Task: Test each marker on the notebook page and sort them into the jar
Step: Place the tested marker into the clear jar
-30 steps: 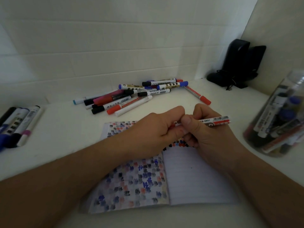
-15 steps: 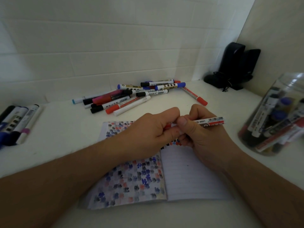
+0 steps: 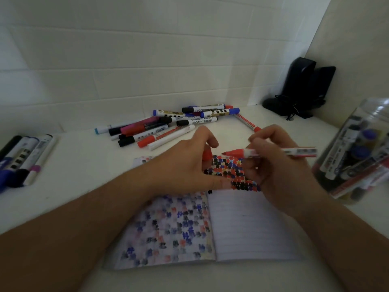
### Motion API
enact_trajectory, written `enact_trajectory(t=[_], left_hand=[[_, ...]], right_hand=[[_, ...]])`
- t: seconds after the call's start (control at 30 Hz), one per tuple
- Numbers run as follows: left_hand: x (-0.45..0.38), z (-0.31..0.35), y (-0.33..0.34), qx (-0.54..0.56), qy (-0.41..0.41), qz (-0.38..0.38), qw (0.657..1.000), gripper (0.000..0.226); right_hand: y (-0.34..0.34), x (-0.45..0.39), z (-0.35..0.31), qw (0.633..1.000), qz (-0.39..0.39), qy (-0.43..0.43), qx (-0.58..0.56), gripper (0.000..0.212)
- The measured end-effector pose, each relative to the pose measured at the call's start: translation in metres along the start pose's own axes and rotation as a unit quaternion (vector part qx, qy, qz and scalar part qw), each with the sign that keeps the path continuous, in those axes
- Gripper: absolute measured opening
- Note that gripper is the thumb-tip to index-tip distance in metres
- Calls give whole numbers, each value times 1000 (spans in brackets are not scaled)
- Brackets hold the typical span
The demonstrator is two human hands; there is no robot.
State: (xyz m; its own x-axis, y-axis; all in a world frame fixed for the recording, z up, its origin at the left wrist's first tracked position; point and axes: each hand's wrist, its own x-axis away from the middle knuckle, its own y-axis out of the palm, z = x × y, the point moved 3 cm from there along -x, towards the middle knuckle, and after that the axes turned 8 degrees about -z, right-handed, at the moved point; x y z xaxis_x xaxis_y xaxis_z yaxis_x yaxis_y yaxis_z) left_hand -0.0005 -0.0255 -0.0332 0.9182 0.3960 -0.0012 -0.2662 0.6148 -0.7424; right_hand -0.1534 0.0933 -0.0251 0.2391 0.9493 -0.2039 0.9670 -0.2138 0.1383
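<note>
— Where's the red marker (image 3: pixel 273 152)?
— In the right hand (image 3: pixel 280 165), lying level above the far part of the open notebook (image 3: pixel 242 224), bare tip pointing left.
— And its cap (image 3: pixel 207 155)?
— The left hand (image 3: pixel 189 167) has a grip on it, fingers curled round.
— The jar (image 3: pixel 357 152)?
— On the right of the tabletop (image 3: pixel 84 169), markers inside. A loose pile of markers (image 3: pixel 168 125) lies farther back.

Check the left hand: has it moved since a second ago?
Yes. The left hand has pulled left off the red marker, holding the red cap; the right hand holds the marker over the notebook.
</note>
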Motion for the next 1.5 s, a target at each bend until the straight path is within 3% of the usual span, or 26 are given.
enact_trajectory(t=[0.07,0.2,0.27,0.4,0.5,0.7,0.97,1.2,1.5], left_hand=[[1,-9,-5,6,7,11,1000,46],[3,-17,-12,-49,-1,32,998,21],[0,-17,-10,-60,13,10,998,23],[-4,-19,-5,-61,53,-19,997,27],[-5,-20,-4,-43,67,-19,997,29],[-6,-20,-2,-27,69,-20,997,33],[-4,-20,-4,-33,52,-4,998,42],[-5,-22,-5,-44,47,16,998,23],[-6,-21,-4,-29,58,14,998,24]], right_hand=[[-5,2,-6,998,-7,5,-59,8],[-6,3,-1,994,-71,32,-76,36],[-2,2,5,994,-91,49,-41,40],[7,3,11,994,-83,44,50,19],[13,5,7,984,-62,23,168,33],[18,6,10,960,-25,29,277,23],[16,7,16,960,23,83,268,26],[17,6,16,950,13,97,295,27],[18,5,17,941,20,93,325,24]])
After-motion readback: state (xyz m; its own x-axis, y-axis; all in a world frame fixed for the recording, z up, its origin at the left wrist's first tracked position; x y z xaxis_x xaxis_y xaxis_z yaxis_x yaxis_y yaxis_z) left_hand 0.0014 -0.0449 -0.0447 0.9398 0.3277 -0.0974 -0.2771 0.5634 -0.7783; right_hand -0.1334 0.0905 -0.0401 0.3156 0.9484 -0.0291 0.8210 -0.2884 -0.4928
